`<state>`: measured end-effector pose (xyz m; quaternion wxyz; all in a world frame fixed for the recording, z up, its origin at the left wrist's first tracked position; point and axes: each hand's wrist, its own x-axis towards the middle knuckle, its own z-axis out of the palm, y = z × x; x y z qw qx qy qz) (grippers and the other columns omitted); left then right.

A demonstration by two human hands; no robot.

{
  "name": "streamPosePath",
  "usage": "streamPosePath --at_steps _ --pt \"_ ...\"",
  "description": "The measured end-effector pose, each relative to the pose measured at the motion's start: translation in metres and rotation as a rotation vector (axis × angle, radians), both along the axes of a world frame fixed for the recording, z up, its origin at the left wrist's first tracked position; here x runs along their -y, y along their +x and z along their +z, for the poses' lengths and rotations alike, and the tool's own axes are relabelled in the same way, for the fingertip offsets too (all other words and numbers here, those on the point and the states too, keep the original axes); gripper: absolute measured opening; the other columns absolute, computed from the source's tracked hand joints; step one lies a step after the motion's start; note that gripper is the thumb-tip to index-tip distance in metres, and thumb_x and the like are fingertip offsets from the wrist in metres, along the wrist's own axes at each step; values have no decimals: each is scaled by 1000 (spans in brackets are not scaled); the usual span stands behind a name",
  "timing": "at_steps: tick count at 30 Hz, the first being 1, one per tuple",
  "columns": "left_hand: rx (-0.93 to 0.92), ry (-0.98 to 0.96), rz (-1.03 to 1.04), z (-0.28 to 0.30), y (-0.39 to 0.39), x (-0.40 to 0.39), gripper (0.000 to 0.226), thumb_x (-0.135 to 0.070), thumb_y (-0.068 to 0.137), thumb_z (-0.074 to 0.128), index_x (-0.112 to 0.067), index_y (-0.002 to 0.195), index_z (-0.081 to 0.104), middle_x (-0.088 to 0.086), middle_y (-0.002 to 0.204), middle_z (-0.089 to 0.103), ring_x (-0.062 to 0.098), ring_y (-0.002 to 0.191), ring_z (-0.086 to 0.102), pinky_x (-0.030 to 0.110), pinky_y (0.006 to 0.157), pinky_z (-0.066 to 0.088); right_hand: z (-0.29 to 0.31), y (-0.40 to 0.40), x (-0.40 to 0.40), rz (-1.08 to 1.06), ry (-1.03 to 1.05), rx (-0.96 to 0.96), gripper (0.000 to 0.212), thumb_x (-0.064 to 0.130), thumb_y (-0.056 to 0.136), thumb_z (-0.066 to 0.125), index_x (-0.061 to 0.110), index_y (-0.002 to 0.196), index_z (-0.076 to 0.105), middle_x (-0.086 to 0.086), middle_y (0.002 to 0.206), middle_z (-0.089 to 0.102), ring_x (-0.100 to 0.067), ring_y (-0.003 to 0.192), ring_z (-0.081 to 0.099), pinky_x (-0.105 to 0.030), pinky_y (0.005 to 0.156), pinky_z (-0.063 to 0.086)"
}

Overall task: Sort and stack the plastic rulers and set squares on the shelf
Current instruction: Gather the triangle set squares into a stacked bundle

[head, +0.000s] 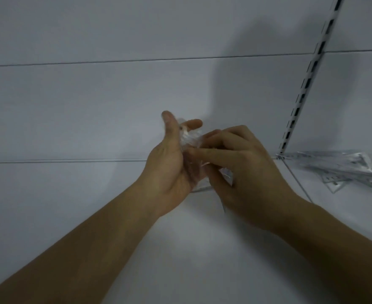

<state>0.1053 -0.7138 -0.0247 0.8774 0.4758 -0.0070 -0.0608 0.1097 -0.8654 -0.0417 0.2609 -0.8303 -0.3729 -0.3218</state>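
Both hands meet above the white shelf [180, 249], around a small bundle of clear plastic rulers or set squares [188, 139]. My left hand [169, 170] cradles the bundle, thumb raised and a fingertip showing behind it. My right hand [242, 172] curls its fingers over the bundle's right side and pinches it. Most of the bundle is hidden by the two hands, so its exact shape is unclear. A loose pile of clear set squares and rulers [345, 170] lies on the neighbouring shelf section at the right.
A white back panel [93, 106] rises behind the shelf. A slotted metal upright [305, 84] runs up at the right. A thin wire divider [296, 181] separates the two shelf sections.
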Motion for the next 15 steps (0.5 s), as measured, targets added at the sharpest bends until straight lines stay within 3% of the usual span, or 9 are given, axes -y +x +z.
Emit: streamPosePath --at_steps 1,3,5,6,8,11,15 --pt "37 33 18 1 0 1 51 -57 98 35 -14 112 58 8 87 73 19 69 71 31 59 58 0 0 0 9 -30 -33 36 14 88 63 24 121 72 6 111 67 -18 108 53 -40 83 50" --pt "126 123 105 4 -1 0 36 -46 102 39 -14 101 55 6 81 71 17 56 63 31 54 56 4 -2 3 12 14 -129 40 17 90 63 26 129 65 8 119 62 -10 112 48 -21 94 41" --pt "194 230 219 8 -2 -4 37 -50 100 40 -16 91 54 6 87 72 15 51 51 29 49 53 12 -1 11 -31 80 -228 38 24 94 63 30 131 60 13 118 56 -2 110 47 -7 91 34" --pt "206 273 265 10 -2 -7 41 -54 98 38 -18 86 54 7 94 74 15 50 46 26 46 49 15 1 17 -71 55 -262 36 31 94 62 31 130 59 14 116 55 -2 109 48 -8 90 36" --pt "194 320 307 12 -2 -12 51 -64 96 31 -21 79 51 10 105 74 14 48 39 22 41 36 18 7 29 -183 -156 -350 46 54 89 57 34 131 59 15 114 56 -7 110 47 -25 93 42" --pt "132 323 288 12 -2 -16 64 -74 92 19 -20 74 48 8 102 74 12 45 33 20 40 24 17 10 34 -287 -428 -487 66 73 77 54 39 134 57 10 124 54 -16 119 42 -45 99 42" --pt "87 280 236 6 -1 -20 69 -71 96 14 -16 78 51 12 99 73 14 43 28 18 39 22 17 15 34 -289 -376 -481 57 66 77 63 37 126 62 12 113 56 -15 109 48 -39 94 46"
